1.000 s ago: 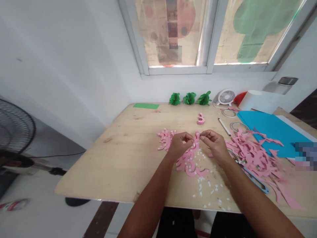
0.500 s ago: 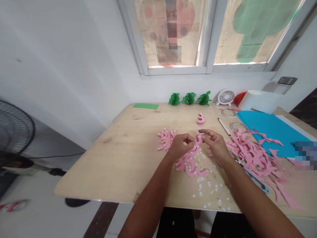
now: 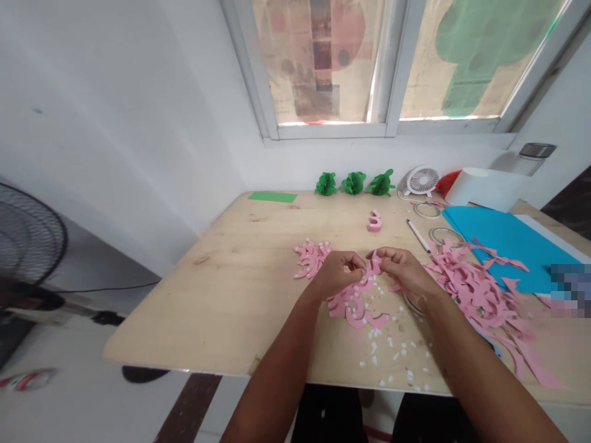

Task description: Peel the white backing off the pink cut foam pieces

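Between my two hands is a curved pink paper piece [image 3: 375, 264], raised just above the table. My left hand [image 3: 340, 273] pinches its left end, fingertips closed. From the other side my right hand [image 3: 402, 272] grips it with thumb and fingers together. Below them lies a heap of curved pink cutouts [image 3: 355, 309], with small white bits [image 3: 376, 333] scattered around it. To the left of my left hand is another pile of pink cutouts [image 3: 311, 257], many with white tips. Farther back stands a single pink curved piece [image 3: 375, 221].
Pink paper scraps [image 3: 480, 283] cover the right side, partly over blue sheets [image 3: 512, 237]. A white pen [image 3: 418, 236] and tape rings [image 3: 426, 211] lie nearby. Along the wall stand green paper shapes [image 3: 353, 183] and a small white fan [image 3: 422, 180]. A green strip [image 3: 273, 197] lies back left.
My right hand has lowered slightly and turned, its fingers now closer around the pink piece. My left hand has barely moved. The light-blue-handled tool by my right forearm is now mostly covered.
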Tool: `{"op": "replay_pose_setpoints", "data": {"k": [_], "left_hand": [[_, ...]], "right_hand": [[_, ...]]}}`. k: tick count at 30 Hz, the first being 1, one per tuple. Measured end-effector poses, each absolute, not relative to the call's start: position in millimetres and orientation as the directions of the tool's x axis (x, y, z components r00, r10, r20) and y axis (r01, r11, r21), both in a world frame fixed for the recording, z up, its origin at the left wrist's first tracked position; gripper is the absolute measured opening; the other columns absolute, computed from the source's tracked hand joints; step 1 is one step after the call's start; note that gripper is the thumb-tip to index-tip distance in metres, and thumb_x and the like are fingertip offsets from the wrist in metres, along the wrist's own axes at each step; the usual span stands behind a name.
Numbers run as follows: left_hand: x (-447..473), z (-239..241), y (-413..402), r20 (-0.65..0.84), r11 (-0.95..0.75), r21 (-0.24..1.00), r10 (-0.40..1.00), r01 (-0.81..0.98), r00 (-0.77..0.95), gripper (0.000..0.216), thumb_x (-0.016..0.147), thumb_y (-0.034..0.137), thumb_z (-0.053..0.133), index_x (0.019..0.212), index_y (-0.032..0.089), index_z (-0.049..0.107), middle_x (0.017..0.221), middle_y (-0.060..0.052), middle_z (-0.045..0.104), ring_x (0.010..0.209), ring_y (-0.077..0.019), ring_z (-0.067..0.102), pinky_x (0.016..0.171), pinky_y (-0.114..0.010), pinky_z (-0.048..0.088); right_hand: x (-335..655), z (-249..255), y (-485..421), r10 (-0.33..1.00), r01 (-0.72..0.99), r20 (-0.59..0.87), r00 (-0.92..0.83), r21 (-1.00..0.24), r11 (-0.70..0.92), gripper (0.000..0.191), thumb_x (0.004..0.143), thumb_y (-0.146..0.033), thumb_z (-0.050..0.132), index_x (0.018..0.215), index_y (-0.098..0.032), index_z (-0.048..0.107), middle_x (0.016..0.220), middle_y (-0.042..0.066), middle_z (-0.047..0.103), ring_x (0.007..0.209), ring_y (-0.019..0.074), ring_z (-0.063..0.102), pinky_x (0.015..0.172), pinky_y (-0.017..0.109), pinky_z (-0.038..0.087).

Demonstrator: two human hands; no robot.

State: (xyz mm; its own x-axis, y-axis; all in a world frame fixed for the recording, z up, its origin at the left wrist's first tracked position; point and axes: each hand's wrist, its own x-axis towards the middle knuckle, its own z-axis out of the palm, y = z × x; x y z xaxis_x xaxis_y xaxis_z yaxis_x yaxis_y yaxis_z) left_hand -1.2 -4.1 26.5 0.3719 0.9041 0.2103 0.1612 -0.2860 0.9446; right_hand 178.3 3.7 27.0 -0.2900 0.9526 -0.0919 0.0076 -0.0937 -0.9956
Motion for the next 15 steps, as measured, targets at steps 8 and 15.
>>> {"op": "replay_pose_setpoints", "data": {"k": [8,15], "left_hand": [[-2.5,27.8,-4.7,0.181,-0.264,0.947,0.91,0.184,0.374,0.007,0.065,0.017,0.056,0.067,0.012,0.062,0.067,-0.003,0.061,0.066,-0.0124,0.055,0.063,-0.024,0.043],[-2.5,27.6,-4.6,0.184,-0.269,0.945,0.908,0.186,0.377,0.007,0.066,0.018,0.056,0.067,0.013,0.061,0.067,-0.002,0.061,0.065,-0.0124,0.054,0.064,-0.024,0.043]], "right_hand": [[179.8,27.4,3.4,0.945,0.007,-0.112,-0.306,-0.993,-0.116,0.025,0.064,-0.034,0.068,0.081,-0.016,0.064,0.061,-0.001,0.058,0.043,0.0056,0.043,0.039,0.017,0.032],[177.5,32.1,1.4,0.956,0.058,-0.085,-0.282,-0.996,-0.071,0.023,0.064,-0.036,0.068,0.07,-0.016,0.059,0.053,-0.005,0.048,0.04,0.0041,0.033,0.037,0.017,0.028]]}}
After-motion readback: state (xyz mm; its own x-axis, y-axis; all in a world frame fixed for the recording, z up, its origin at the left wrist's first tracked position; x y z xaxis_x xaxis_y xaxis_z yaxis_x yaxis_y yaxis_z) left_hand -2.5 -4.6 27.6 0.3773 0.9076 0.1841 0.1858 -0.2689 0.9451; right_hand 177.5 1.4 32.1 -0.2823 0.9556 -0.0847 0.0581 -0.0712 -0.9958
